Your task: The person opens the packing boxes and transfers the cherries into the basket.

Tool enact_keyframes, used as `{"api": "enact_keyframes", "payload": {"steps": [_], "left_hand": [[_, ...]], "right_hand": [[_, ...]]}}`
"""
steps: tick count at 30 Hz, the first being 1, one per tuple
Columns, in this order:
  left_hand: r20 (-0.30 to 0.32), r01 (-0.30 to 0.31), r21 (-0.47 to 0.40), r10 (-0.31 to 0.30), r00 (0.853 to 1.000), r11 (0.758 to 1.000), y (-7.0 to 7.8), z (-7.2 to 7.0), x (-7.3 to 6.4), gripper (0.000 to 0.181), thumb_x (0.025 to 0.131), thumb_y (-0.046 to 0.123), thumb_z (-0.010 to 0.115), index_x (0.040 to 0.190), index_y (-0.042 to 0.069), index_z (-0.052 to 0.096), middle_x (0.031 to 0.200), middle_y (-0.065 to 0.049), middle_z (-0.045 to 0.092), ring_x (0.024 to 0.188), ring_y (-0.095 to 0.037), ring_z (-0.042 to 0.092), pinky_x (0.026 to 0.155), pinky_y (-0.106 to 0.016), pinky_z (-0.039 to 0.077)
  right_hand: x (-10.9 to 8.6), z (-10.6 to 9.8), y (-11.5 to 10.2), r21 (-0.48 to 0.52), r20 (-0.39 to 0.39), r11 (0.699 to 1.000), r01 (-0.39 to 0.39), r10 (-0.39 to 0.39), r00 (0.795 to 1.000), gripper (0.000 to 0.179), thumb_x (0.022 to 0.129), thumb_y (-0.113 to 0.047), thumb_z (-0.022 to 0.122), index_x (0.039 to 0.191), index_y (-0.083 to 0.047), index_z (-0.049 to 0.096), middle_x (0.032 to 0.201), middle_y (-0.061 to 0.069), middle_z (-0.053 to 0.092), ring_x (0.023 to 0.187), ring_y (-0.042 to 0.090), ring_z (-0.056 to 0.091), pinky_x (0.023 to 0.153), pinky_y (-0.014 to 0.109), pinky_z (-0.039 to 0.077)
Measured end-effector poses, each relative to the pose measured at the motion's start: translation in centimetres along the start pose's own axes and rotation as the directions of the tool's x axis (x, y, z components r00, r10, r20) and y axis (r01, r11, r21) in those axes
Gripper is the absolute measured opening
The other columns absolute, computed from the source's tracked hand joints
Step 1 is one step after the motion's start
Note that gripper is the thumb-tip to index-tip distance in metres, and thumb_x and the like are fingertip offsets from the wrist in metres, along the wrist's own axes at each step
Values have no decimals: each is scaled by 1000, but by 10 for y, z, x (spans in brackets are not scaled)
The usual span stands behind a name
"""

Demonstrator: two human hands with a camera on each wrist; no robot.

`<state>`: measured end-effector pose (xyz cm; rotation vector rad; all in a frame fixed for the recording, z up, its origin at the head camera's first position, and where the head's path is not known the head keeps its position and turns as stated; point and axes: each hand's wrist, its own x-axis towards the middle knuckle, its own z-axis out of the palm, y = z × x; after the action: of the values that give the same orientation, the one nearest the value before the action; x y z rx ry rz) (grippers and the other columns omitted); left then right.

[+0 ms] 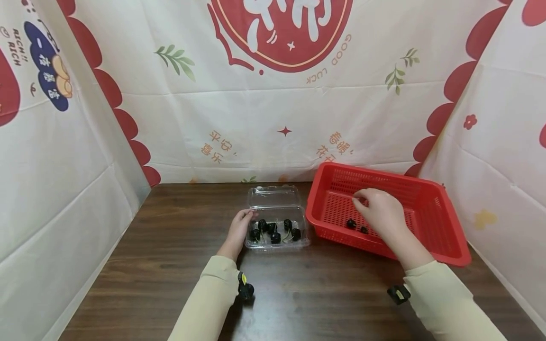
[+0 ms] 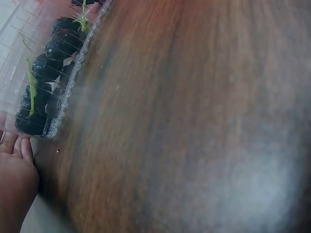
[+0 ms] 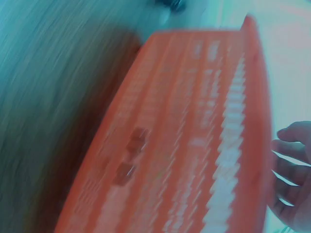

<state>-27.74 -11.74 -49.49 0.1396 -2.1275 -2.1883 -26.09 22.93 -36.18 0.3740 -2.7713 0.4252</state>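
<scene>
Dark fruits (image 1: 276,237) sitting in a clear plastic box and a red basket on a wood-grain table

The table (image 1: 179,265) is showing brown, streaked grain and is standing inside a booth of white printed cloth (image 1: 264,109), with red scalloped borders running down both corners and green sprigs dotting the back. A red circle (image 1: 290,33) is carrying large white characters, cut off by the top edge; "GOOD LUCK" is curving upside down beneath it. Orange characters are reading 平安喜乐 to the left and 春暖 to the right, with more below. On the left wall, "RICH!! RICH" is running beside a blue badge (image 1: 47,66) of white Chinese characters.

The clear box (image 1: 277,246) is lying with its lid folded back, holding several fruits with green stems. The left hand (image 1: 240,229) is touching its left edge, fingers fairly straight. Just beside the box, the red basket (image 1: 439,213) is holding two fruits near its front wall. The right hand (image 1: 379,208) is hovering over it, fingers loosely bent and parted, with nothing visible between them.
</scene>
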Motion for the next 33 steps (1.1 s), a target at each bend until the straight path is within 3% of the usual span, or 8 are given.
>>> {"api": "enact_keyframes", "payload": {"steps": [3,7,11,14,23,33], "left_hand": [[20,-2,-13,2,1000,1000,3,-1,-2,33,104,13,43,122,-14,51,120,-30,59,121,-41,49,108,-49,30],[57,2,-23,-1,998,1000,11,-3,-5,34,105,11,40,124,-16,49,123,-35,55,122,-44,47,107,-51,30],[58,10,-2,-10,998,1000,11,-5,-4,34,105,12,38,125,-14,49,124,-33,56,123,-43,47,107,-52,31],[40,11,3,-11,999,1000,4,-6,-1,34,106,15,38,125,-11,51,123,-29,58,124,-40,48,107,-51,31],[13,-3,15,3,1000,1000,-1,-4,0,33,106,18,40,122,-7,54,120,-24,62,122,-36,50,106,-49,33],[20,-26,12,26,999,1000,5,-4,-6,32,105,13,39,121,-12,52,119,-29,60,122,-41,50,108,-49,32]], "right_hand": [[-3,0,-25,31,-106,995,96,-92,990,19,90,-18,69,104,-5,73,96,14,71,86,31,66,75,51,53],[-8,10,-56,60,-199,970,236,-220,955,15,87,-18,73,99,-8,74,93,9,72,86,27,67,70,46,55],[-12,28,-84,84,-210,930,358,-334,919,11,85,-18,74,94,-12,75,87,2,71,79,19,65,62,37,53],[-13,40,-101,91,-182,907,411,-390,903,8,85,-18,74,92,-15,75,83,-3,69,73,13,62,58,32,51],[-10,71,-125,107,29,919,381,-385,922,8,87,-19,72,93,-15,75,82,-5,67,75,11,62,63,32,52],[-2,99,-130,96,104,923,372,-381,919,5,83,-12,71,86,-17,72,75,-7,61,68,10,55,61,29,47]]}}
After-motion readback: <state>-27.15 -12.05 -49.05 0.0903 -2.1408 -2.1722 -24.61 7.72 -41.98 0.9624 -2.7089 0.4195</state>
